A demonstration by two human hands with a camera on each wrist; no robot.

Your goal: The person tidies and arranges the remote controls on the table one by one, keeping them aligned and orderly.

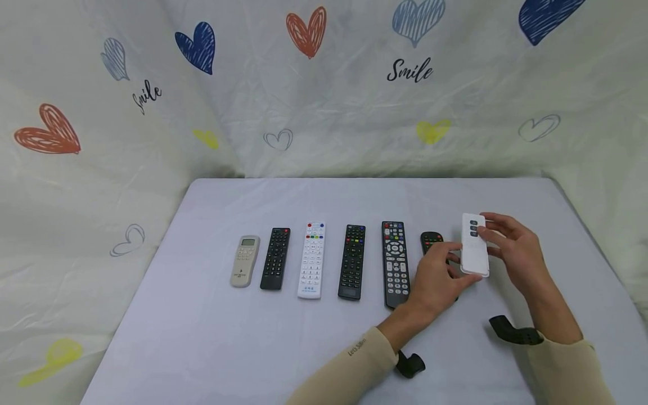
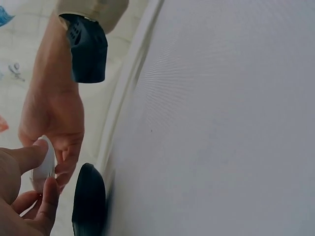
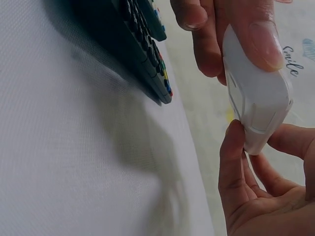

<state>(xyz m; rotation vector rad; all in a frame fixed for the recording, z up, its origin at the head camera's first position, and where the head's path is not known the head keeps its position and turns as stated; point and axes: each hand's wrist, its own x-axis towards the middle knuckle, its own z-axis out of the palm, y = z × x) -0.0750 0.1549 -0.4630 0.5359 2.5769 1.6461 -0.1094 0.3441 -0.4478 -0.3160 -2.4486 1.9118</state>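
Observation:
Both hands hold a white remote control (image 1: 475, 250) with a few dark buttons near its top. My left hand (image 1: 437, 275) pinches its lower left end, thumb along the bottom edge. My right hand (image 1: 516, 253) grips its upper right side, the thumb on the face by the buttons. In the right wrist view the white remote (image 3: 261, 93) is seen end-on, raised off the table between the fingers of both hands. A black remote (image 1: 431, 239) with coloured buttons lies behind the left hand, mostly hidden by it.
Left of the hands, remotes lie in a row: a large black one (image 1: 395, 264), a slimmer black one (image 1: 351, 261), a white one (image 1: 311, 261), a small black one (image 1: 275, 259) and a beige one (image 1: 245, 261) with a display. A white table (image 1: 202, 337) carries them; a heart-printed cloth (image 1: 344, 112) hangs behind.

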